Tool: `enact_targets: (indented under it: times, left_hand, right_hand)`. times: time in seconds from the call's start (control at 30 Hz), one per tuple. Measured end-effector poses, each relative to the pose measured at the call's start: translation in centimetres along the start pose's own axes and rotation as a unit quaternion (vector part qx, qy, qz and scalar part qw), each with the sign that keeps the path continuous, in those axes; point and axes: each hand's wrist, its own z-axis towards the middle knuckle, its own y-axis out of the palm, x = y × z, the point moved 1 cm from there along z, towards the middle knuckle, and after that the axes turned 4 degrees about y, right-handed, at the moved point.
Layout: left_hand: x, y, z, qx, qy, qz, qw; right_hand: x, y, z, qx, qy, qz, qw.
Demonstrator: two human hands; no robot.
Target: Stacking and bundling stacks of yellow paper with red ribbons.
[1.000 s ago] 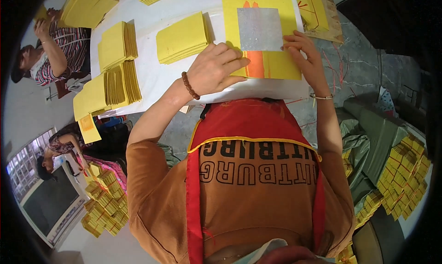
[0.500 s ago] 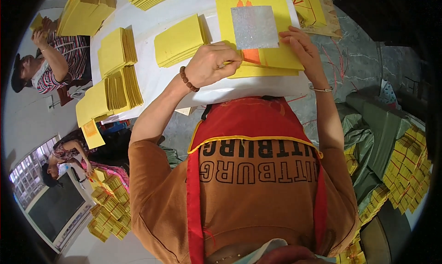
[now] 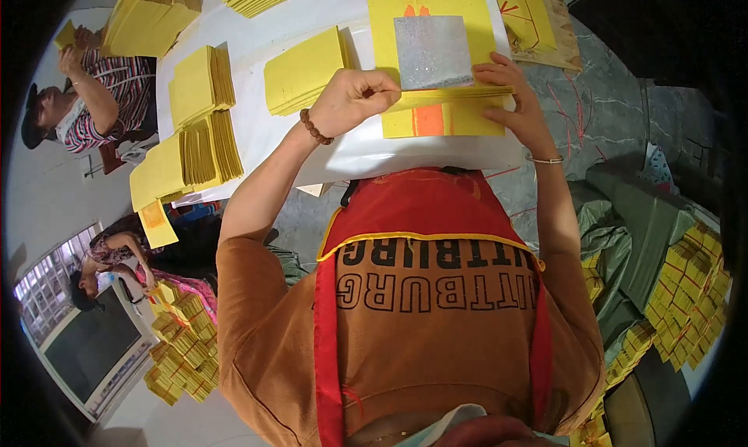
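In front of me lies a yellow paper sheet point(image 3: 483, 30) with a silver square point(image 3: 432, 50) and orange print on it. Its near edge is raised into a narrow folded strip point(image 3: 452, 96), and more yellow paper with an orange patch shows beneath. My left hand point(image 3: 354, 100), with a brown bead bracelet, is closed in a pinch at the strip's left end. At the right end my right hand point(image 3: 518, 104), wearing a bangle, has its fingers beyond the strip and its thumb on the near side, spread apart.
Folded yellow paper stacks point(image 3: 304, 72) stand to the left on the white table point(image 3: 257, 151). Tied yellow bundles point(image 3: 686, 291) are piled at the lower right. Two other people sit at the left, one in a striped shirt point(image 3: 117, 96), each handling yellow paper.
The near edge of the yellow sheet has risen and turned away from me, uncovering paper below. My left hand has moved slightly left and away; my right thumb now sits apart from its fingers.
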Motion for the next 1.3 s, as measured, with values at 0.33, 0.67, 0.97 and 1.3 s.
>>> enact_targets:
  times: [0.33, 0.67, 0.97, 1.3]
  left_hand:
    - [0.3, -1.4, 0.4, -0.032, 0.215, 0.164, 0.962]
    - [1.1, 0.0, -1.6, 0.044, 0.285, 0.407, 0.867]
    - [0.3, 1.3, -1.1, 0.108, 0.023, 0.129, 0.986]
    - [-1.6, 2.2, 0.1, 0.187, -0.050, -0.175, 0.965]
  right_hand:
    - [1.6, 0.5, 0.7, 0.041, 0.017, 0.032, 0.999]
    - [-3.5, -2.0, -0.3, 0.018, -0.094, -0.058, 0.994]
    - [-2.4, 0.2, -0.9, 0.061, 0.205, 0.085, 0.973]
    - [-2.6, 1.6, 1.0, 0.160, 0.211, 0.120, 0.957]
